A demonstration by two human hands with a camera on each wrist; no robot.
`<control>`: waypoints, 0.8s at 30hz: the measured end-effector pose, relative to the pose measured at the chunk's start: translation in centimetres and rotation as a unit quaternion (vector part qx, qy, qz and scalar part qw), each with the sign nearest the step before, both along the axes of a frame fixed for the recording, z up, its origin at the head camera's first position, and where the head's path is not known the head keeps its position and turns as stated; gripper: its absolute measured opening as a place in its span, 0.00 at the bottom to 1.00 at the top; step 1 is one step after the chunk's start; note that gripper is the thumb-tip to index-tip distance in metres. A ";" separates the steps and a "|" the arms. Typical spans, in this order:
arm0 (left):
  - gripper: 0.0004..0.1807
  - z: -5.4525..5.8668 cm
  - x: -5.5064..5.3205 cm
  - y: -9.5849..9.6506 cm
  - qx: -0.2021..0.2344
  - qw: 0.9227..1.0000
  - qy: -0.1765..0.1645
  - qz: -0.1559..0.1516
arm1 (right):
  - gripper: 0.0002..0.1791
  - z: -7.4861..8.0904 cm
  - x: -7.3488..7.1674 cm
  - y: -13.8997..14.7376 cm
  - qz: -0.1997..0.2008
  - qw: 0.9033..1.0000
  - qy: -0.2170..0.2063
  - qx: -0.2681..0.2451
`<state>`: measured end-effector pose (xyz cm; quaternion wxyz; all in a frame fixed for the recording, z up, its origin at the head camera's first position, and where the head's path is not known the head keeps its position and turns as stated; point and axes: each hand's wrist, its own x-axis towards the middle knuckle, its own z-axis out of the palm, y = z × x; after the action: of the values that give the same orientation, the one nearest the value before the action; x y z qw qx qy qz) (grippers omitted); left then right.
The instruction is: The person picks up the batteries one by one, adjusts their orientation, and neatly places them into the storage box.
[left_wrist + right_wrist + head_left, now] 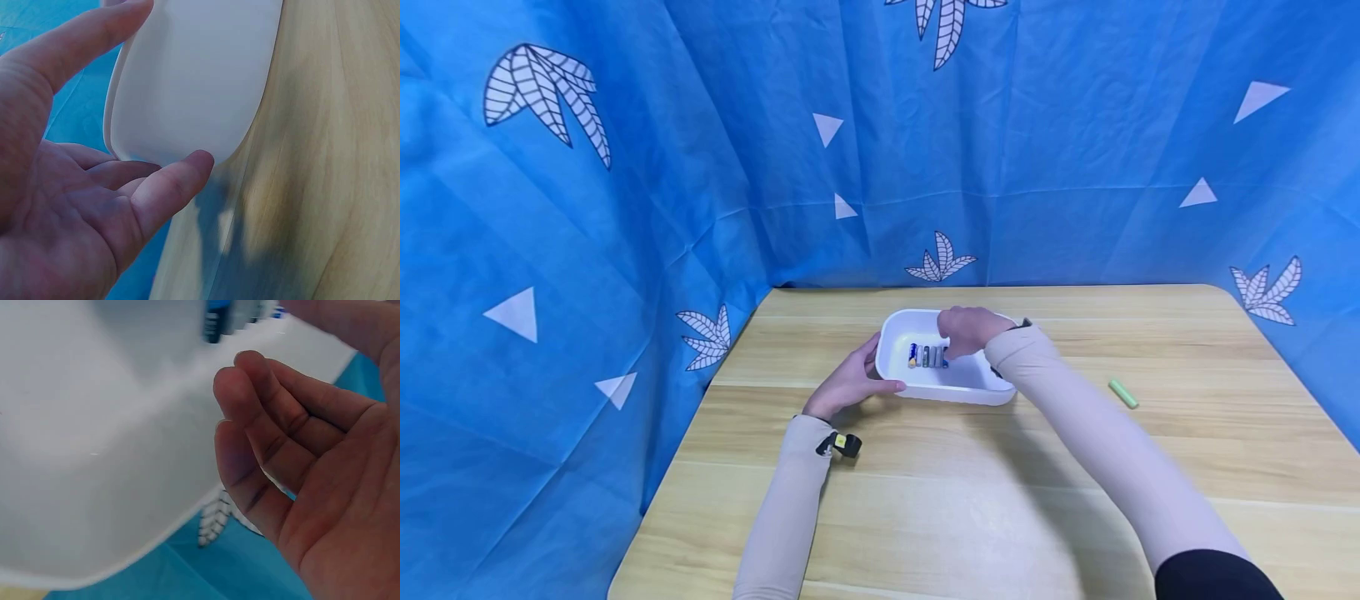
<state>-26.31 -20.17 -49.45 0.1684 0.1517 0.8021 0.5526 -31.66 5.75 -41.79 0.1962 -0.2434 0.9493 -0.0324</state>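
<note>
A white plastic box has its left end in my left hand. In the left wrist view, the thumb presses one side of the box while the other fingers go round its end. Several small batteries lie side by side in a row on the box floor. Over the inside of the box, my right hand has its fingertips close to the right end of the row. In the right wrist view its fingers bend loosely, with a gap to the thumb, beside a dark blue battery.
A light green, battery-sized cylinder lies on the wooden table, right of the box. Blue cloth with white leaf and triangle prints hangs behind the table and along its left side.
</note>
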 end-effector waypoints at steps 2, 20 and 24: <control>0.66 0.0 -0.1 0.0 -0.004 1.000 0.001 0.001 | 0.25 0.9 0.3 0.2 0.005 1.000 0.008 -0.014; 0.65 -0.4 -0.6 0.1 0.031 0.999 0.005 -0.013 | 0.14 4.7 4.2 8.8 0.026 0.983 0.106 -0.145; 0.65 -0.5 -0.6 0.1 0.025 1.000 0.006 -0.012 | 0.12 4.8 5.4 10.9 0.018 0.980 0.119 -0.158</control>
<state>-26.88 -20.09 -49.93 0.1662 0.1694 0.7869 0.5696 -26.30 16.69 -37.02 0.0419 -0.2900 0.9444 -0.1492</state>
